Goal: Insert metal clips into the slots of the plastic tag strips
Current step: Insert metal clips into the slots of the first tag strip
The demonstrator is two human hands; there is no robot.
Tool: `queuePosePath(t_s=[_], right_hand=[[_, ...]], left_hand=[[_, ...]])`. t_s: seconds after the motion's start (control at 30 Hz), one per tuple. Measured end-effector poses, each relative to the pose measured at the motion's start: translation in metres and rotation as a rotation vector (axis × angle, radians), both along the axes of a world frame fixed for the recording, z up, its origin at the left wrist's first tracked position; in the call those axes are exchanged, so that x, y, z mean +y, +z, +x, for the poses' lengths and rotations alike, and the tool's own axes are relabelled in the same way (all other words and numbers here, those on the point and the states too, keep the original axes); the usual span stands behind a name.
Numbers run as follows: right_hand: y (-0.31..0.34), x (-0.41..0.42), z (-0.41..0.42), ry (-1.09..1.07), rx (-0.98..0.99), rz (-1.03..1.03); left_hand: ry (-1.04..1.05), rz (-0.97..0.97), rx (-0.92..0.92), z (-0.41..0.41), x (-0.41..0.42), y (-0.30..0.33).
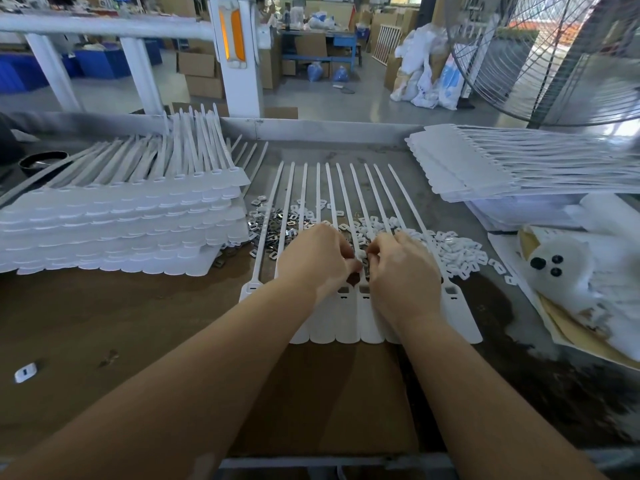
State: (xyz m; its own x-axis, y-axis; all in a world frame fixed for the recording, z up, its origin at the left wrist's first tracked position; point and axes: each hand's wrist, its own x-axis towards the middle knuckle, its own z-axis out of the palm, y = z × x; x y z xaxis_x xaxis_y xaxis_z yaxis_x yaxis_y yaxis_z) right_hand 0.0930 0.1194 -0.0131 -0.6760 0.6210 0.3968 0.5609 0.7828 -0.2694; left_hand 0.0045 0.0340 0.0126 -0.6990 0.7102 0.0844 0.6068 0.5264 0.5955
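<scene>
Ten-odd white tag strips joined flat | slots empty | clips piled behind

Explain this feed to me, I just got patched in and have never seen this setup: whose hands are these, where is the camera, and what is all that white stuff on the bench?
No machine here: a person works bare-handed, filmed by one camera on their head looking down. The left hand and right hand meet, fingers curled, over a sheet of joined white tag strips; anything pinched is too small to see. Behind it lie loose metal clips and small white plastic pieces. Stacks of tag strips sit at left and right.
</scene>
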Motion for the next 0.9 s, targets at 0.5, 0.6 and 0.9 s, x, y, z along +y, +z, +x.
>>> queuePosePath(t_s=[0.5,0.6,0.9], right_hand=[[0.0,0.0,0.0,0.013,0.012,-0.014],[0.0,0.0,0.0,0.017,0.014,-0.015],[-0.002,0.002,0.0,0.026,0.029,-0.005]], left_hand=[[-0.028,0.078,-0.031,0.0,-0.004,0.002],[0.023,0.211,-0.143,-0.005,-0.012,0.004],[0.073,0.31,-0.378,-0.031,-0.05,0.008]])
